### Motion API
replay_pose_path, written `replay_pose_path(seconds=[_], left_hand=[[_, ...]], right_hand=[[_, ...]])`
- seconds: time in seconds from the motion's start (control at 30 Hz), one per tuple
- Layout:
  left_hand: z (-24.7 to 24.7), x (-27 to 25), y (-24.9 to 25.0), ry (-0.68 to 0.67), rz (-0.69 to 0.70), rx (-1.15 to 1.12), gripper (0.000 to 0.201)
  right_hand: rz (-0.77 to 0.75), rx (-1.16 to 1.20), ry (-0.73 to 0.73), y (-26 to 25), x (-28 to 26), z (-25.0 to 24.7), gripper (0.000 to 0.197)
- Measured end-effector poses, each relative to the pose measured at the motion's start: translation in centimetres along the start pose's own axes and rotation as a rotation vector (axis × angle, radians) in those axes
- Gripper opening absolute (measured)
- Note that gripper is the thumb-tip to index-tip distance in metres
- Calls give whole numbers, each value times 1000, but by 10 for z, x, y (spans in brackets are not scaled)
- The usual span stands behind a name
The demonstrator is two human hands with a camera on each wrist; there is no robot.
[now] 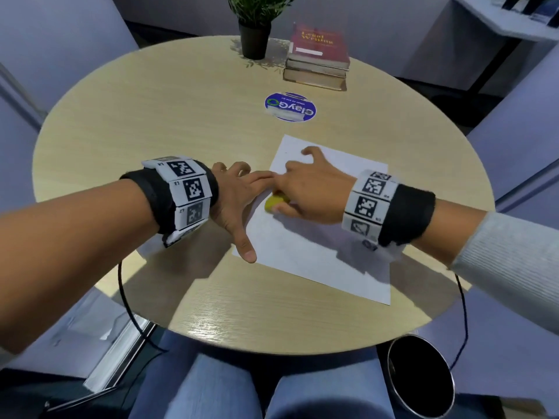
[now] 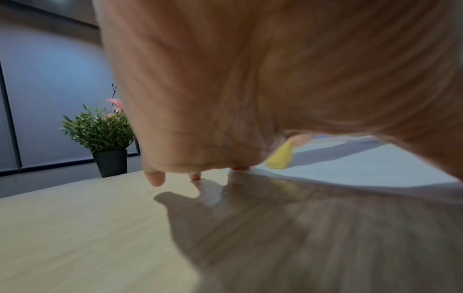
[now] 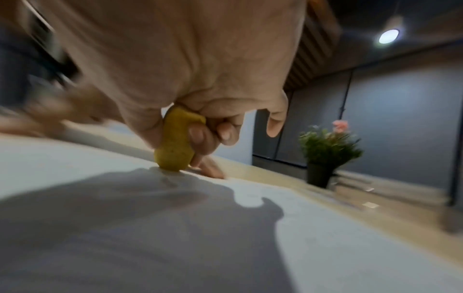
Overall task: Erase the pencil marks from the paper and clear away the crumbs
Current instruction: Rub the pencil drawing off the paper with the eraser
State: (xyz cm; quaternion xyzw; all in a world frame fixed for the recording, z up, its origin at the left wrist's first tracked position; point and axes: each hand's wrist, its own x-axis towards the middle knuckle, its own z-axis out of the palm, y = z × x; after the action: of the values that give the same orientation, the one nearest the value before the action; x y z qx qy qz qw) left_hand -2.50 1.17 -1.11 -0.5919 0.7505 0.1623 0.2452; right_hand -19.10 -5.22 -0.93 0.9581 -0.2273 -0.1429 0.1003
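A white sheet of paper (image 1: 317,237) lies on the round wooden table (image 1: 151,116). My right hand (image 1: 305,189) pinches a yellow eraser (image 1: 274,203) and presses its lower end onto the paper near the sheet's left edge. The right wrist view shows the eraser (image 3: 176,144) upright between thumb and curled fingers, its tip on the paper (image 3: 325,247). My left hand (image 1: 239,201) lies flat with spread fingers, holding down the paper's left edge, thumb on the sheet. In the left wrist view the eraser (image 2: 280,158) shows beyond my palm. Pencil marks are too faint to make out.
A potted plant (image 1: 255,28) and a stack of books (image 1: 317,58) stand at the table's far side. A round blue sticker (image 1: 290,107) lies beyond the paper. A dark metal bin (image 1: 420,379) stands on the floor at the lower right, near my knees.
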Motion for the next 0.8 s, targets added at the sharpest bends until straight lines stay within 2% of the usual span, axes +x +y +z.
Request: replay_pose_path(seconds=[0.07, 0.17, 0.27, 0.3, 0.4, 0.53, 0.63, 0.73, 0.8], left_hand=[[-1, 0, 0, -12, 4, -25, 145], [-2, 0, 2, -11, -5, -9, 147], [-2, -1, 2, -36, -14, -20, 143], [-3, -1, 1, -40, -12, -23, 144], [-3, 0, 1, -26, -4, -26, 148], [-4, -1, 2, -58, -20, -30, 145], [-5, 0, 2, -56, -19, -24, 150], [-5, 0, 2, -67, -22, -15, 150], [-6, -1, 3, -71, -25, -16, 150]], right_hand=[[-24, 12, -27, -1, 0, -3, 28], [74, 25, -37, 6, 2, -8, 37], [-67, 49, 5, -7, 0, -3, 21], [-67, 57, -10, -7, 0, -4, 22], [65, 21, -42, 3, 2, -12, 37], [-70, -9, -42, -5, 3, -8, 28], [50, -23, -55, 6, 0, -12, 36], [-32, -41, -35, -1, -2, -8, 28], [-35, 7, -71, -1, -3, -9, 31]])
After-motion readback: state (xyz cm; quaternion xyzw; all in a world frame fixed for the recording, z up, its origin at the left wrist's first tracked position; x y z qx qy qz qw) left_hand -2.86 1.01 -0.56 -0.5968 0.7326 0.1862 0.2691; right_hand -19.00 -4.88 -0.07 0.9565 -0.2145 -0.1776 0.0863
